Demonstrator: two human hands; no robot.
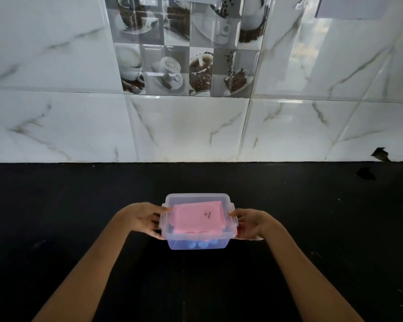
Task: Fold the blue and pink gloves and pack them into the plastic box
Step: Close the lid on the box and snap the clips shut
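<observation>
A clear plastic box (197, 244) with its lid on stands on the black counter in the middle of the view. Through the lid I see a folded pink glove (196, 217) with a small dark mark on top. Blue glove fingers (199, 244) show through the front wall beneath it. My left hand (142, 220) grips the box's left side at the clip. My right hand (250, 224) grips the right side at the other clip.
The black counter (79, 217) runs to a white marble-tiled wall (186, 129) behind the box. A small dark chip (380, 154) marks the wall's base at the far right.
</observation>
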